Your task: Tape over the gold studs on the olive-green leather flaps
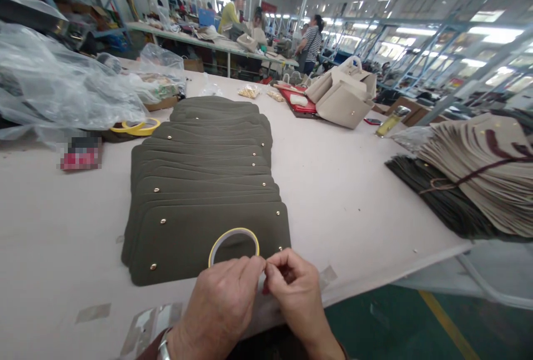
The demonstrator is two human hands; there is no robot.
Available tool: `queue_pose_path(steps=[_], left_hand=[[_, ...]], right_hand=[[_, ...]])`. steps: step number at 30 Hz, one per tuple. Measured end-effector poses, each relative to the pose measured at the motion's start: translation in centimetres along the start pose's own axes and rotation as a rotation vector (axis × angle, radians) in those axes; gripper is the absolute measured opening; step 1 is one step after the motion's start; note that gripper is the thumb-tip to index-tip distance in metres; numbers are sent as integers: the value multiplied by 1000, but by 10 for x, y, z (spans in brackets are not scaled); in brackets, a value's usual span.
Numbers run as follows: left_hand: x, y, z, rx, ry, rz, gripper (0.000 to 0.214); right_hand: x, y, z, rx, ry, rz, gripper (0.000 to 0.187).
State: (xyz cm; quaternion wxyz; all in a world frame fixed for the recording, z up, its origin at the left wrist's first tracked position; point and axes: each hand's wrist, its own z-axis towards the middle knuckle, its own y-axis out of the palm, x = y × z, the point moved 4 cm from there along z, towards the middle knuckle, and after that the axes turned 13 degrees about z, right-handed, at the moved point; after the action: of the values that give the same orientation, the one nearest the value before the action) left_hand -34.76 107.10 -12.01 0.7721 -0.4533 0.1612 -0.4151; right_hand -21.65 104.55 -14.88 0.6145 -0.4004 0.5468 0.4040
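My left hand (216, 307) and right hand (296, 296) meet at the fingertips, pinching a small red scrap (265, 288), mostly hidden, so I cannot tell what it is. Just beyond them, a ring of yellow-edged tape (233, 245) lies on the nearest of many overlapping olive-green leather panels (183, 243). These gold-studded, round-cornered oblongs lie long axis left to right, stacked away from me on a pale table (358, 221).
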Motion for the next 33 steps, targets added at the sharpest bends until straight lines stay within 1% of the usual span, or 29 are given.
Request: queue_pose_path(steps=[1, 2, 4, 5, 6, 8, 11, 13, 15, 20, 24, 26, 28, 29, 30, 31, 33], left_hand=[[4, -1, 2, 23, 11, -20, 23], [8, -3, 4, 49, 29, -53, 22], [11, -5, 4, 108, 50, -113, 21], [10, -5, 4, 110, 53, -118, 21], [7, -2, 3, 89, 46, -98, 21], [-5, 9, 1, -11, 10, 7, 23], [-21, 30, -4, -172, -24, 156, 24], [-25, 40, -5, -229, -23, 185, 21], [-26, 44, -5, -253, -19, 184, 19], [-23, 44, -5, -289, -22, 194, 19], [-23, 44, -5, -310, -22, 186, 17], [-24, 44, -5, -315, -18, 187, 17], [-24, 44, -5, -320, -21, 191, 17], [-25, 44, -5, -327, -23, 191, 17], [-25, 44, -5, -336, -28, 190, 17], [-25, 45, -6, -352, -32, 187, 17], [-26, 46, -6, -397, -39, 175, 16]], right_hand=[[6, -4, 3, 22, 108, 74, 15], [13, -10, 7, 56, 186, 136, 17], [24, -26, 14, 120, 292, 208, 24], [28, -34, 17, 126, 334, 216, 30], [32, -41, 20, 111, 374, 209, 34], [35, -51, 24, 49, 425, 162, 41], [34, -54, 27, -6, 436, 79, 42], [34, -52, 28, -17, 431, 18, 39], [34, -48, 28, -24, 424, -42, 35], [36, -45, 29, -62, 409, -179, 27], [31, -40, 33, -114, 308, -325, 20], [28, -37, 36, -136, 272, -371, 19], [26, -37, 38, -144, 253, -405, 13], [26, -39, 39, -138, 257, -416, 12], [27, -43, 39, -121, 276, -414, 16], [29, -47, 38, -94, 309, -390, 21], [34, -56, 33, -53, 385, -292, 25]])
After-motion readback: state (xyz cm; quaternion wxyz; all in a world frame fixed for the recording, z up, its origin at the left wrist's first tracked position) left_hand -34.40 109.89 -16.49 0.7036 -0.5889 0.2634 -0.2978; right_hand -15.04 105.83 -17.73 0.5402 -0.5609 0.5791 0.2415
